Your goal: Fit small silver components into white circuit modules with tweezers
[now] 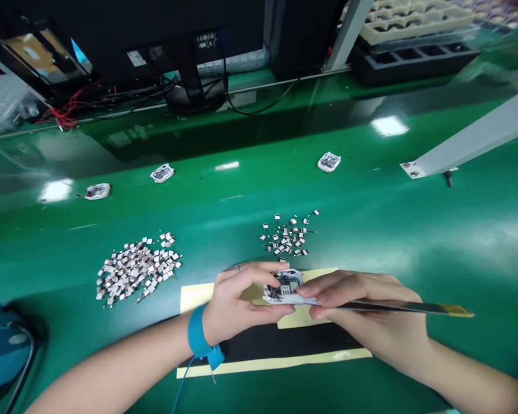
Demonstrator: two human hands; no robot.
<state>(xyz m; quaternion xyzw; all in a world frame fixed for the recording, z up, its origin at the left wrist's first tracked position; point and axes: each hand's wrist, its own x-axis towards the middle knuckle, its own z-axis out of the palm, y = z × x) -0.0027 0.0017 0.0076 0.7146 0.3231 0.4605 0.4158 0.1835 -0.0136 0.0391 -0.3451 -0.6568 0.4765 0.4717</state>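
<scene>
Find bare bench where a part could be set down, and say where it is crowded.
Bare bench lies between the left pile and right pile, and between the right hand and the post. It is crowded at both piles and over the mat, where the left hand holds the device.

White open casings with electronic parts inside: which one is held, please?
The rounded white casing in the left hand; the other three white casings lie untouched on the glossy green tabletop.
</scene>
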